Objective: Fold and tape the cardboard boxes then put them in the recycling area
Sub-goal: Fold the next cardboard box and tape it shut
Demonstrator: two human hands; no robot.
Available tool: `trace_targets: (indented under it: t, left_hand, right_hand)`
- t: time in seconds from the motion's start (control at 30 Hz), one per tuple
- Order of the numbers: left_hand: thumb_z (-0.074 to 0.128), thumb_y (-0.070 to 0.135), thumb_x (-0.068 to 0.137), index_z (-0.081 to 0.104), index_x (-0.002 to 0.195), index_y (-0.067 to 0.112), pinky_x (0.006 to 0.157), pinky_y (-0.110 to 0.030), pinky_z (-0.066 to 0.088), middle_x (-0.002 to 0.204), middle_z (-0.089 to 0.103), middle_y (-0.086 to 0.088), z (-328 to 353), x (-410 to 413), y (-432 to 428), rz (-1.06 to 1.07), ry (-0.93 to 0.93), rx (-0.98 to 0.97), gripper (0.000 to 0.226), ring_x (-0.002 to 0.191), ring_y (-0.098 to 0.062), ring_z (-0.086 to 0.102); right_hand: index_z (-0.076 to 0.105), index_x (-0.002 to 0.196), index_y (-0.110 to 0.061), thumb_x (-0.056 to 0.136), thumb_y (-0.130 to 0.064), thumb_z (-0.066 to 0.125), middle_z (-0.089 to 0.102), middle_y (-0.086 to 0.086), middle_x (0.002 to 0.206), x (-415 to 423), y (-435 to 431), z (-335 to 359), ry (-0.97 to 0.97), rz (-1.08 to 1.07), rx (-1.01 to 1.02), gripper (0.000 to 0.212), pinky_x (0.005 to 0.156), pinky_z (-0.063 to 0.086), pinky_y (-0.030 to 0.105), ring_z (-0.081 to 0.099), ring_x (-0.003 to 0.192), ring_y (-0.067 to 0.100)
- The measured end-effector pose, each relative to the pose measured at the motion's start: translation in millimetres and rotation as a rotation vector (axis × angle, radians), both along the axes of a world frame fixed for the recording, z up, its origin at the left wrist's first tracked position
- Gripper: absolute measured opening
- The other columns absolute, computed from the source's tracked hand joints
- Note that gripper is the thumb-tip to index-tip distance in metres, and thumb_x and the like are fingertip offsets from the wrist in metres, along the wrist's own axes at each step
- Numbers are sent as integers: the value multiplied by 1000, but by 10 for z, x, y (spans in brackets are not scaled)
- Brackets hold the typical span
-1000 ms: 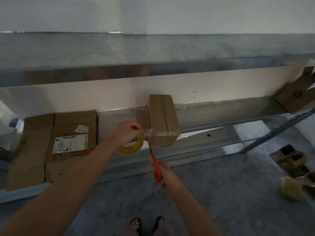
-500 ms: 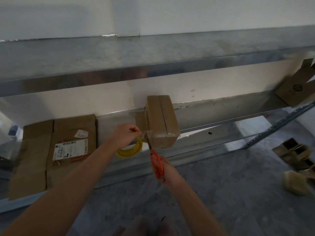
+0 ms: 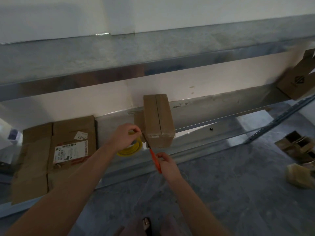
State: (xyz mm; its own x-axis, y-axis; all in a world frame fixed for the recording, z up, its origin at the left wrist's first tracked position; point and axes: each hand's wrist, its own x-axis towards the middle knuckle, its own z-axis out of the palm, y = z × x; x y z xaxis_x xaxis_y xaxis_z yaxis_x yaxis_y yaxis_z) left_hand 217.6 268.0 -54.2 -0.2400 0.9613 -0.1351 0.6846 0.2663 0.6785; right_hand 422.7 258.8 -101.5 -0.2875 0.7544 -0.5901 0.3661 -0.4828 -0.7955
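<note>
— Where are my hands?

— Nearest you, your right hand (image 3: 167, 165) has its fingers curled round the handles of the orange scissors (image 3: 155, 159). The blades point up at the near left corner of the small cardboard box (image 3: 158, 121). Just beyond, your left hand (image 3: 125, 137) curls over the top of the yellow tape roll (image 3: 132, 149), thumb and forefinger pinched together beside that corner. What they pinch, I cannot tell.

— And the box itself?

— It stands closed at the front edge of the metal shelf (image 3: 110, 126), flap seam up. Flattened cardboard (image 3: 56, 150) lies toward the shelf's left end, and another box (image 3: 298, 79) leans at the far right end.
</note>
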Motion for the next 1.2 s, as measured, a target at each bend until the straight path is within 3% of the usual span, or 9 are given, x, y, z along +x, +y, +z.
trace_targets:
  t: [0.13, 0.2, 0.27, 0.4, 0.5, 0.67, 0.8, 0.97, 1.2]
  left_hand:
    - [66, 20, 89, 72, 89, 18, 73, -12, 37, 93, 62, 5, 40, -8, 12, 19, -48, 32, 6, 84, -1, 55]
    - [67, 17, 88, 72, 87, 15, 75, -19, 39, 92, 63, 2, 84, -32, 33, 50, -30, 46, 5, 85, -8, 56]
    - [66, 14, 88, 71, 88, 11, 83, -25, 40, 93, 64, -2, 107, -89, 18, 87, -17, 58, 6, 90, -13, 57]
    - [63, 18, 90, 71, 91, 13, 86, -28, 43, 98, 65, -1, 91, -250, -114, 102, 28, 29, 9, 94, -15, 58]
    - [62, 24, 90, 70, 90, 20, 85, -32, 45, 97, 65, 3, -3, -360, -261, 72, 82, -26, 9, 92, -13, 59]
    - [64, 23, 89, 71, 87, 23, 75, -23, 37, 94, 65, 6, -205, -503, -456, 111, 53, -58, 7, 88, -9, 56]
    - [62, 23, 90, 70, 86, 25, 72, -19, 37, 90, 66, 10, -291, -495, -480, 164, -17, -26, 9, 84, -1, 56]
    - [61, 23, 92, 69, 88, 23, 77, -25, 43, 92, 67, 8, -372, -539, -435, 216, -87, 11, 9, 85, -5, 59]
    - [63, 23, 91, 65, 89, 23, 73, -26, 40, 103, 54, 7, -435, -788, -267, 204, 127, 202, 2, 86, -11, 54]
  right_hand:
    - [59, 79, -22, 87, -2, 42, 57, 0, 63, -85, 7, -18, -28, -12, 4, 27, 51, 37, 20, 49, 56, 10]
    - [58, 77, -21, 81, -18, 50, 56, -9, 48, -162, -4, -5, -12, -32, 10, 9, 45, 37, 15, 48, 44, 1]
    - [57, 75, -22, 68, -42, 53, 54, -13, 41, -184, -12, -2, -51, -10, 56, 22, 45, 37, 13, 47, 38, -3]
    - [58, 76, -24, 71, -59, 57, 58, -10, 52, -114, 46, -28, -157, 37, 127, 35, 56, 39, 23, 53, 54, 4]
    - [58, 75, -27, 59, -68, 45, 61, -10, 62, -66, 93, -1, -182, 39, 161, 46, 61, 42, 26, 57, 63, 7]
    - [59, 89, -29, 85, -67, 55, 71, -1, 86, -25, 62, -99, -246, 81, 201, 39, 83, 53, 37, 66, 85, 17]
    - [49, 109, -31, 91, -67, 41, 63, -4, 85, -15, 62, -74, -507, 276, 408, 41, 73, 45, 34, 62, 83, 22]
    - [40, 108, -33, 97, -57, 38, 55, -9, 73, -74, 156, -54, -620, 388, 607, 27, 65, 44, 32, 59, 72, 21]
    - [42, 104, -33, 96, -48, 46, 63, -8, 83, 30, 232, -161, -640, 364, 712, 18, 68, 53, 33, 65, 78, 19]
